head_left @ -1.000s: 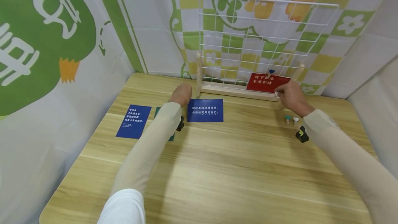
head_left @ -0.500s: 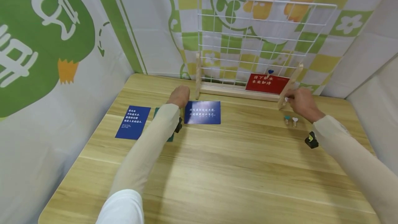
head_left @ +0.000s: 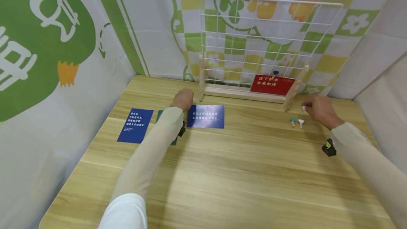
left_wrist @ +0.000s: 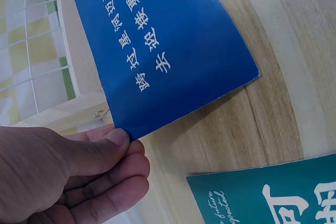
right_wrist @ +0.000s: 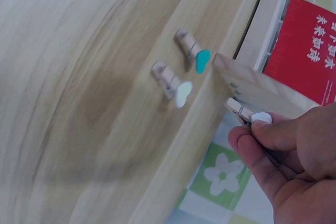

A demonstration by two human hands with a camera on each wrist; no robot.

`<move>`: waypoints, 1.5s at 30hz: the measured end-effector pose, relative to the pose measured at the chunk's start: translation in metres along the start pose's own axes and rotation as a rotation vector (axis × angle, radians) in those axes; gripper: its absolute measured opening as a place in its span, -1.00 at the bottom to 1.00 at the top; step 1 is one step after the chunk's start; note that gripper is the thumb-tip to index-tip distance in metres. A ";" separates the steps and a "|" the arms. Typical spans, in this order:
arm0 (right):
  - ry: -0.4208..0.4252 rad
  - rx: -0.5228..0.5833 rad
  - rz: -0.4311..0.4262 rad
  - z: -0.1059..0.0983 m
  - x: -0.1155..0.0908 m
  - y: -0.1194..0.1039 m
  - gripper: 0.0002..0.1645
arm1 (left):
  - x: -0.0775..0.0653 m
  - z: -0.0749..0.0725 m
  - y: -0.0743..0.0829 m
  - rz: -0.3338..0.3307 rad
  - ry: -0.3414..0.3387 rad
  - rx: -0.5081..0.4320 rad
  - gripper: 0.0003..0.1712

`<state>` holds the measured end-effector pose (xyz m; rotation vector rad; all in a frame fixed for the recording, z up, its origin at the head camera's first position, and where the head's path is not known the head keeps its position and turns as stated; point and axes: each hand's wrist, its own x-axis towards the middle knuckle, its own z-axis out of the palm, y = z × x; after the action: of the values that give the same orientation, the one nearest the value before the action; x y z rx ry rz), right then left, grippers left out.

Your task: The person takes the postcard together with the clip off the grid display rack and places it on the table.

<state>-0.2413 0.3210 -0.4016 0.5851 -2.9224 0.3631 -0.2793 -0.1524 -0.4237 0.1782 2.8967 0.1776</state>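
My left hand [left_wrist: 89,171] pinches one corner of a blue card [left_wrist: 173,40] with white writing, thumb on top and fingers below. In the head view that blue card [head_left: 206,116] lies just right of the left hand [head_left: 182,99]. Between the thumb and fingers of my right hand [right_wrist: 294,156] is a small wooden clothespin [right_wrist: 240,111] with a white heart on it. The right hand [head_left: 321,109] is beyond the right foot of the white wire grid rack [head_left: 254,49]. Two more clothespins, one with a teal heart [right_wrist: 202,61] and one with a white heart [right_wrist: 183,94], lie on the table.
A red card [head_left: 272,84] hangs low on the rack by a clothespin with a blue heart [head_left: 276,72]. Another blue card [head_left: 135,125] lies at the left, with a green card [left_wrist: 268,192] partly under the left arm. The rack's wooden feet [head_left: 295,88] stick out toward me.
My right hand has moved right, away from the red card and past the rack's foot, carrying the white-heart clothespin. The left hand stays nearly still with the blue card.
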 end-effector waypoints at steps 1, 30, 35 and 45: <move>-0.015 -0.004 0.010 0.000 -0.001 0.001 -0.83 | 0.000 0.001 0.000 -0.003 -0.003 -0.002 -0.75; -0.334 -0.024 0.105 0.001 -0.018 0.034 -0.77 | 0.004 0.012 0.000 -0.013 -0.024 0.045 -0.76; -0.347 -0.025 0.093 0.002 -0.017 0.038 -0.80 | 0.003 0.012 0.001 -0.036 -0.015 0.044 -0.76; -0.329 0.003 0.109 0.005 -0.019 0.043 -0.86 | 0.000 0.013 0.004 -0.038 0.008 0.062 -0.76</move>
<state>-0.2412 0.3655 -0.4187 0.5318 -3.2790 0.3087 -0.2760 -0.1474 -0.4360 0.1331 2.9131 0.0827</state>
